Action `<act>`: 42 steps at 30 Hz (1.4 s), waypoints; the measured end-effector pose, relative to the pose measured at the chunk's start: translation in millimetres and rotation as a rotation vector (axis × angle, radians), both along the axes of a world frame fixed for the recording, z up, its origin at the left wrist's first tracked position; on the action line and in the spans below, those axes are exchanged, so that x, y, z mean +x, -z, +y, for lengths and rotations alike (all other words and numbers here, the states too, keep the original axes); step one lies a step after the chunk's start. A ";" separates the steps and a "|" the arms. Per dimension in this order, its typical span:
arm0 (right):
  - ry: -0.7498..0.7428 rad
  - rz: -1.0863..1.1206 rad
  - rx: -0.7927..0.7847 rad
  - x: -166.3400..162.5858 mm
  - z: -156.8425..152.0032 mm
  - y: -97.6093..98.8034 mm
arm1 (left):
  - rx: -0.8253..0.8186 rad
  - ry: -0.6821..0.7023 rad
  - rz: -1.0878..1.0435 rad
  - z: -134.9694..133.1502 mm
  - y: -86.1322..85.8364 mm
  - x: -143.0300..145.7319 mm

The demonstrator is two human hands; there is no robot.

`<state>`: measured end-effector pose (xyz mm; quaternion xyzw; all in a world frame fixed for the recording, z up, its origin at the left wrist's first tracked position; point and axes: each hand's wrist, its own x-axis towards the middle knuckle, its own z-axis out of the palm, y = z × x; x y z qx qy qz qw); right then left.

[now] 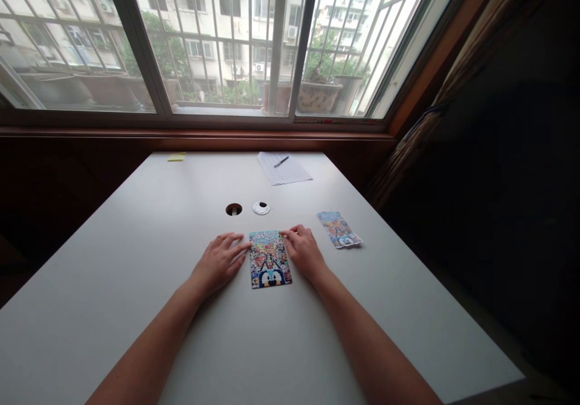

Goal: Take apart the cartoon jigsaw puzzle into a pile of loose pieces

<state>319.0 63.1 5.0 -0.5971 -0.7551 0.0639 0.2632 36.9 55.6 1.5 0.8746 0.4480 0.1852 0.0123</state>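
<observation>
Our forearms run up from the near edge of the counter (136, 308) and meet at a colourful picture card (270, 259). It lies flat and face up, with its long side pointing away from us. We take this card as our landmark.

In the head view, our left hand (220, 264) rests palm down just left of the card, fingers spread, the longest fingertips touching its upper left edge. Our right hand (302, 251) lies just right of the card, fingers slightly curled, fingertips on its upper right corner. Each grip is open and has hold of nothing. The card sits between the two hands, touched at its edges but neither pinched nor lifted.

We judge the step in hand to be steadying or squaring the card on the counter. Because the card lies flush with the surface and shows no raised corner, any lift would call for a fingertip worked under an edge.

Right of the card, a little beyond it and well apart, lies a second printed piece (338, 229), crumpled at its near end. Just beyond the card, a round hole (234, 209) and a white cap (261, 208) sit side by side. Farther beyond is a paper sheet (284, 169) with a pen (281, 162) on it, and far beyond to the left a yellow note (176, 157).
</observation>
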 end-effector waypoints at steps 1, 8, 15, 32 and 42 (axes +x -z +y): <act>0.005 -0.002 -0.002 0.1 -0.5 -0.5 | -0.003 0.000 -0.001 -0.1 -0.4 0.0; 0.022 -0.005 0.001 0.7 -0.7 0.6 | -0.004 0.004 -0.013 -0.1 -1.5 -0.2; 0.127 -0.015 0.006 2.4 -0.3 3.2 | -0.012 -0.007 -0.003 -0.7 -1.8 -0.3; 0.103 -0.009 0.000 3.4 -0.4 1.6 | 0.000 0.002 -0.026 1.1 0.0 -1.4; 0.087 -0.008 -0.004 3.6 -0.8 0.4 | 0.004 0.016 -0.031 2.3 0.9 -1.6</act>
